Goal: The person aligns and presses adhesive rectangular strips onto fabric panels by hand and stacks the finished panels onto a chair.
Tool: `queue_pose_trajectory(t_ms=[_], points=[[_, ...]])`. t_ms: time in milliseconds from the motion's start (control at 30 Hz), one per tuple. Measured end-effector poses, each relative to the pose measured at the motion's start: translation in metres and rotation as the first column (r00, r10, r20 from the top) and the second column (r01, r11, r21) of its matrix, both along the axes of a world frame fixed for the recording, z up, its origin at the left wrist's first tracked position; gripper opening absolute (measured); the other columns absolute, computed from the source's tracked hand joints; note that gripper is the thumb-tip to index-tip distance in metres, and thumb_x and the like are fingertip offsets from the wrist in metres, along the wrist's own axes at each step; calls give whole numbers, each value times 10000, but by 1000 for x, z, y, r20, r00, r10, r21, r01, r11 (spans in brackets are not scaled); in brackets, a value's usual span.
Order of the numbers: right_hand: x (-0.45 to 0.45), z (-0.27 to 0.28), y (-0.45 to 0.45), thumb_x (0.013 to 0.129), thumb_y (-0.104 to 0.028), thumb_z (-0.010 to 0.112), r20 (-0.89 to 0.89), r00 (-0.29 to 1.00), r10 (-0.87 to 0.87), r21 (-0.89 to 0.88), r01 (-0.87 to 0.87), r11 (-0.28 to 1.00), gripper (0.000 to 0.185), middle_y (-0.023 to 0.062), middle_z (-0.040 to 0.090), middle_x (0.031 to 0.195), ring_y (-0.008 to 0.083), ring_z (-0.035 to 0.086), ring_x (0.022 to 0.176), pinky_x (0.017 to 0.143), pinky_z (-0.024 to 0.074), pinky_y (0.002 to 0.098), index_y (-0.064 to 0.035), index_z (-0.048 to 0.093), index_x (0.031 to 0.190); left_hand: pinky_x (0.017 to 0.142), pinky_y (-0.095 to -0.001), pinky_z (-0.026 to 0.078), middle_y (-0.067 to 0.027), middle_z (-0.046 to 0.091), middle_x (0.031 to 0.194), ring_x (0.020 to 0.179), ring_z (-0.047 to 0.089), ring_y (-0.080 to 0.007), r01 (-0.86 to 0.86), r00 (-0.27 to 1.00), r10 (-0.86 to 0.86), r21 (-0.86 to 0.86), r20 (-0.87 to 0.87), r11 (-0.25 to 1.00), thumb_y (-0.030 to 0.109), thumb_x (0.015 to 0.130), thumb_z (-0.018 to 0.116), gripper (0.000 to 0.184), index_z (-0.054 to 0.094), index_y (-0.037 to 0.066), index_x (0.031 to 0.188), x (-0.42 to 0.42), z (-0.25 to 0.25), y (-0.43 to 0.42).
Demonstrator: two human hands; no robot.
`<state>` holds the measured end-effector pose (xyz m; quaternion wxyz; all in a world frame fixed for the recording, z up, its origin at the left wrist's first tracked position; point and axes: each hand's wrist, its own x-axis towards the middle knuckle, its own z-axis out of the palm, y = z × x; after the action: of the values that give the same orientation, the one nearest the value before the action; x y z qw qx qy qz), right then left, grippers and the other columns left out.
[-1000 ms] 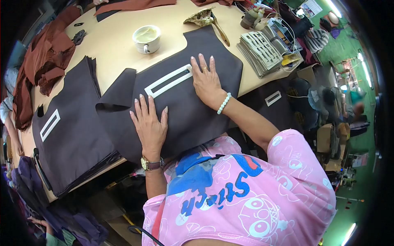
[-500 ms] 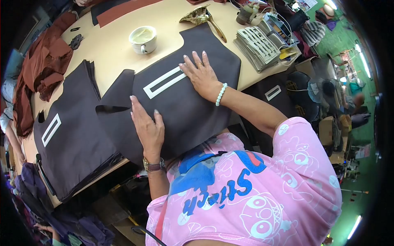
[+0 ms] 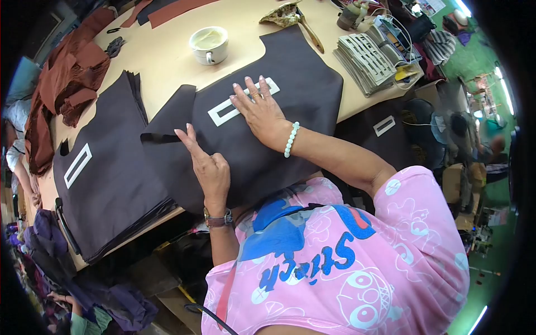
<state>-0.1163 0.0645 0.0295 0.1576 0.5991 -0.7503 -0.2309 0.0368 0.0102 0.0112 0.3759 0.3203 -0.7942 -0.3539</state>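
Note:
My right hand [image 3: 262,114], with a pale beaded bracelet, lies with its fingers spread across the middle of a white rectangular frame strip [image 3: 222,116] on a dark fabric piece [image 3: 301,84]. My left hand [image 3: 209,167], wearing a watch, rests on its side on the same fabric, lower left of the strip. Two of its fingers point up and apart; the others are partly hidden, and nothing shows in it. Near its fingertips the fabric has a dark slit and a folded flap [image 3: 173,111]. Left of it lies a stack of dark pieces [image 3: 117,162] with another white frame [image 3: 77,166] on top.
A white cup [image 3: 209,44] of pale paste stands behind the fabric. A brush [image 3: 311,33] lies by a crusted scrap [image 3: 281,15]. Stacked white frames [image 3: 365,62] sit at the right table edge. Rust-coloured cloth [image 3: 70,84] is at the left, near another person's arm [image 3: 25,181].
My right hand has slid left from the strip's right end to its middle. My left hand has turned from lying flat onto its side, some fingers drawn in. The view has shifted slightly.

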Motion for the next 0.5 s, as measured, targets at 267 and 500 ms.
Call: queue_pose_trajectory(t_ms=[267, 500], points=[[12, -5, -14, 909, -276, 396, 60, 996, 66, -38, -64, 997, 543, 114, 237, 1479, 376, 188, 1360, 1084, 70, 586, -102, 303, 1416, 1083, -405, 238, -280, 300, 1407, 1302, 321, -389, 1, 1000, -1, -4, -2, 1000, -123, 669, 353, 882, -51, 17, 1441, -1, -2, 0], [20, -5, -21, 898, -249, 433, 281, 949, 140, -105, -115, 988, 521, 137, 231, 1477, 398, 195, 1353, 1069, 84, 614, -119, 345, 1395, 1078, -400, 251, -275, 312, 1402, 1296, 334, -387, -10, 1000, 11, -18, 17, 1000, -117, 673, 357, 879, -50, 17, 1441, 0, -5, -2]])
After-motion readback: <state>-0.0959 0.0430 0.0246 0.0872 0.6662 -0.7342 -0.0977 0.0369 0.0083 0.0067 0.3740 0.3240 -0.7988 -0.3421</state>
